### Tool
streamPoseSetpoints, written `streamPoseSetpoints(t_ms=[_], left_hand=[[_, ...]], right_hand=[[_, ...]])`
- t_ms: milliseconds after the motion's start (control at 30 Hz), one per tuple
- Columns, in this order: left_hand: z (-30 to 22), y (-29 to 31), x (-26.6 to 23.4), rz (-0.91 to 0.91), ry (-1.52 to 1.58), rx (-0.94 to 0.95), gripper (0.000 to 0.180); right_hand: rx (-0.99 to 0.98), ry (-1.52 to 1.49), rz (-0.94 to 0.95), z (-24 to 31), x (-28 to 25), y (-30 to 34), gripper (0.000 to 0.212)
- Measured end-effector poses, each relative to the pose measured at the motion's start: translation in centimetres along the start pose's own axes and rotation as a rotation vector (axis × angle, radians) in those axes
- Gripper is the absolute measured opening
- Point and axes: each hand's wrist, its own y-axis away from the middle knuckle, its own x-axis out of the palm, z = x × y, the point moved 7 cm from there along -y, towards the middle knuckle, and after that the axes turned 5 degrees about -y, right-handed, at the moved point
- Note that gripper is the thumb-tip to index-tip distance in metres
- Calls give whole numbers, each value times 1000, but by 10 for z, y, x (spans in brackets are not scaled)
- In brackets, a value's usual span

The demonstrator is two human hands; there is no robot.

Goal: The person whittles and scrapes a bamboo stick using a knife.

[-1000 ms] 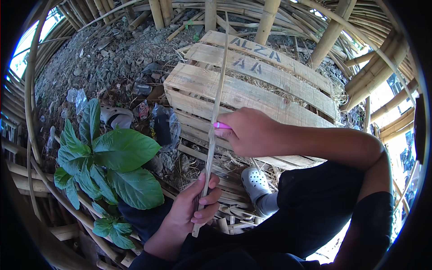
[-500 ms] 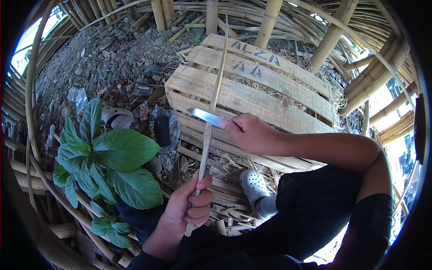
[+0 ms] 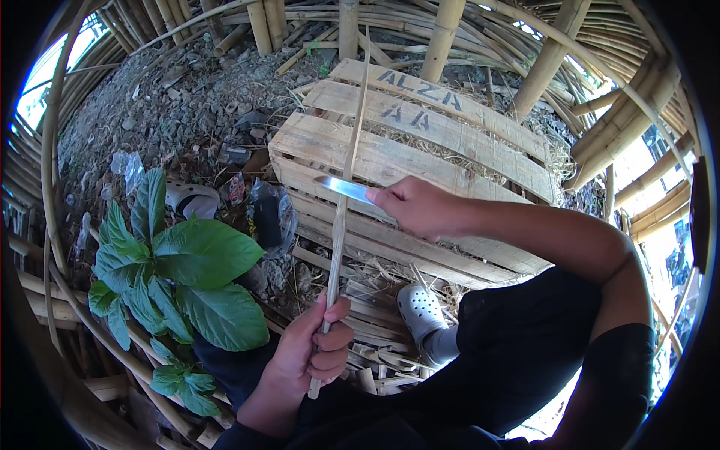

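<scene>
A long, thin bamboo strip (image 3: pixel 337 244) runs up and away from me, its far end tapering above the wooden crate. My left hand (image 3: pixel 313 346) is wrapped round its lower part, and a short stub sticks out below the fist. Around the handle of a knife (image 3: pixel 346 188) my right hand (image 3: pixel 414 208) is closed; the handle itself is hidden by the fingers. The shiny blade lies across the strip about midway along, its tip pointing left. Blade and strip appear to touch.
A slatted wooden crate (image 3: pixel 420 142) with straw stands ahead. Left are a green leafy plant (image 3: pixel 202 255), a grey clog (image 3: pixel 193 199) and plastic litter (image 3: pixel 271 217). Another clog (image 3: pixel 421 307) is on my foot, among bamboo offcuts (image 3: pixel 375 371). Bamboo posts (image 3: pixel 442 41) surround the spot.
The strip's far end has swung slightly left. The knife stays across the strip at nearly the same place, and both hands keep their hold.
</scene>
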Motion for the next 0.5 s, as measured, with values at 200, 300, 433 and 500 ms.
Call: streamPoseSetpoints(t_ms=[200, 300, 433, 500], left_hand=[[-4, 4, -1, -41, -32, -5, 31], [-9, 2, -6, -81, -110, -9, 32], [-12, 12, -5, -121, -175, -17, 33], [-12, 15, -10, -141, -174, -14, 33]], right_hand=[[-136, 171, -34, 12, -7, -20, 54], [20, 97, -45, 10, -27, -20, 53], [55, 91, -100, 18, -21, -16, 52], [57, 30, -6, 18, -13, -20, 53]])
